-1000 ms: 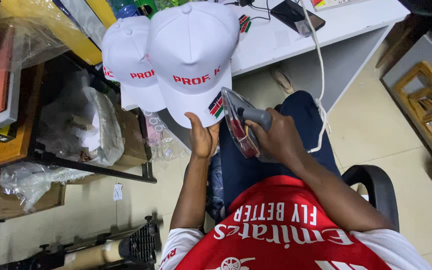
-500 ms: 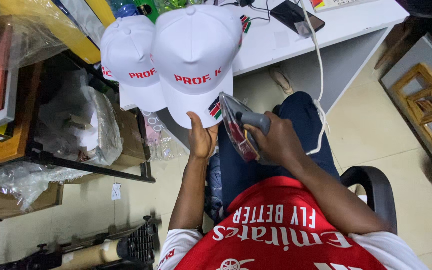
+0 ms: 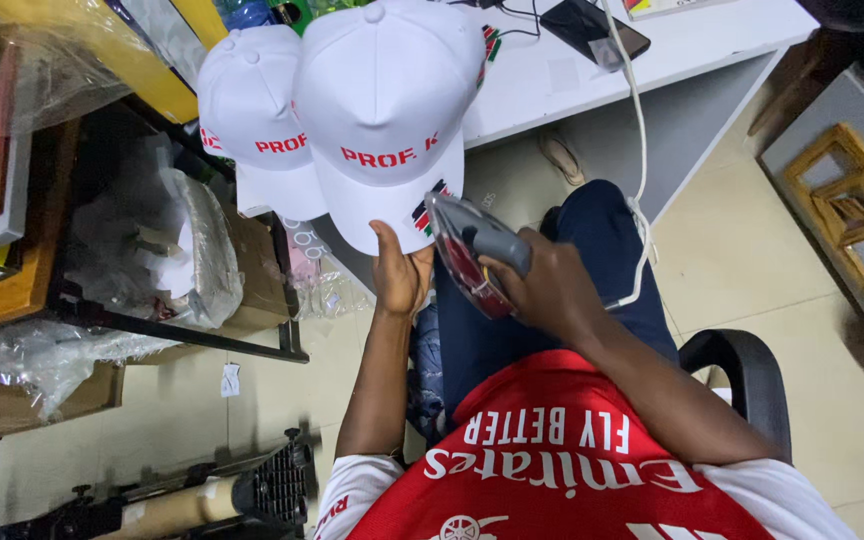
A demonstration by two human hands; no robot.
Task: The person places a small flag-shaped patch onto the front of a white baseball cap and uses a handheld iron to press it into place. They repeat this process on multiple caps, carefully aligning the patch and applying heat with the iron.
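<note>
Right now the left hand (image 3: 399,272) is up under the brim of the front white cap (image 3: 384,110), thumb pressed on the brim's edge and fingers curled beneath it, so it grips the cap and holds it out over the lap. Just to its right, the right hand (image 3: 544,290) is wrapped tight around the grey handle of a small clothes iron (image 3: 467,250), whose red-trimmed body tilts up, with its tip right at the brim's corner beside a small striped flag patch; whether the tip actually touches the fabric is hard to tell. Behind and to the left of the front cap sits a second white cap (image 3: 249,110), overlapped by the first, both carrying red lettering on the front panels. A white cord (image 3: 638,150) runs down from the far white table (image 3: 702,45) past the knee in dark blue trousers, towards the iron. On that table, far right, lies a dark phone (image 3: 592,28). The person wears a red shirt (image 3: 562,470) with white sleeves and sits in a black chair, its armrest (image 3: 742,370) showing near right. Off to the left stands a dark shelf frame (image 3: 192,340) stuffed with crumpled plastic bags (image 3: 162,250), and near left on the pale tiled floor lies a black tool with a cardboard tube (image 3: 182,500). A wooden frame (image 3: 852,200) rests far right.
</note>
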